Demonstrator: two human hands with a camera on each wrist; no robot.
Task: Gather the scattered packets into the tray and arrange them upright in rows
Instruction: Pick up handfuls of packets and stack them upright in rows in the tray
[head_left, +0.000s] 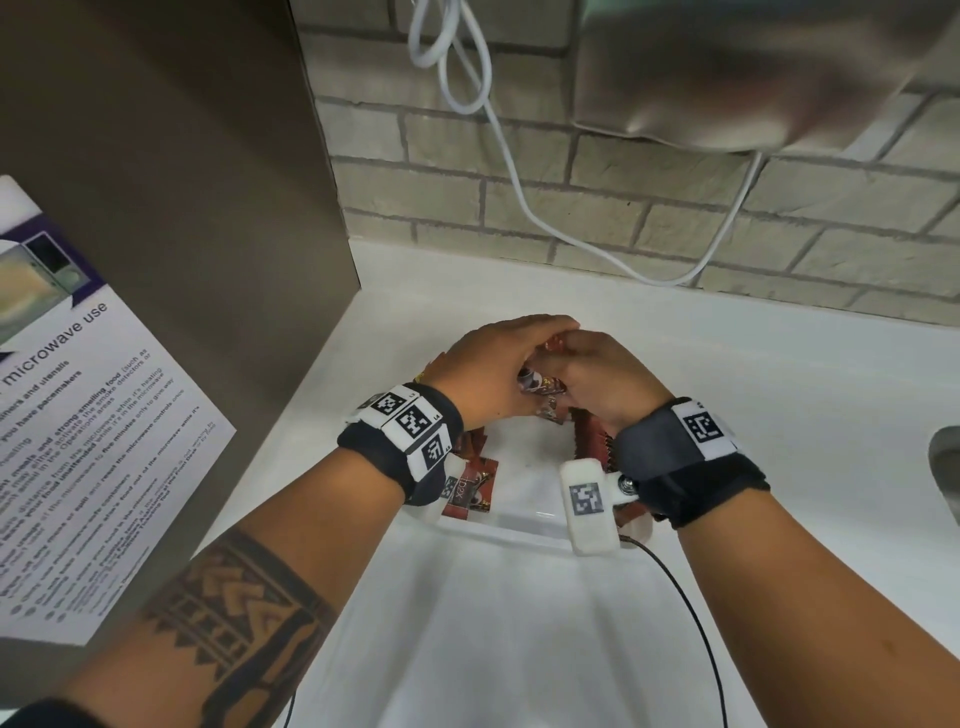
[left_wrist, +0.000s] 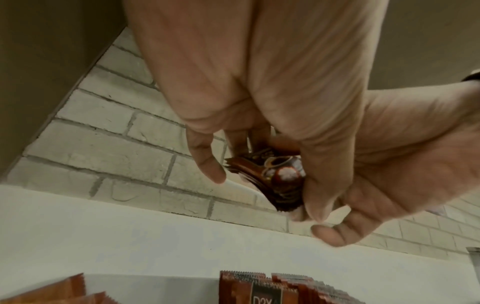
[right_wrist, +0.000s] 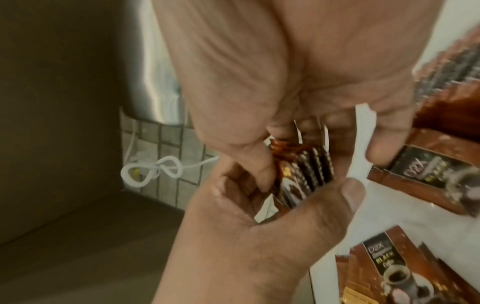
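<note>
Both hands, left hand and right hand, pinch stack of packets above tray far edge. Step: squaring stack. Next: lower upright beside standing row.

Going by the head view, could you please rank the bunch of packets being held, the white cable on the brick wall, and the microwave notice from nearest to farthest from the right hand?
1. The bunch of packets: held between the right hand and the left hand, in contact.
2. The white cable: up the wall, behind the hands.
3. The microwave notice: far left, on the brown panel.
</note>
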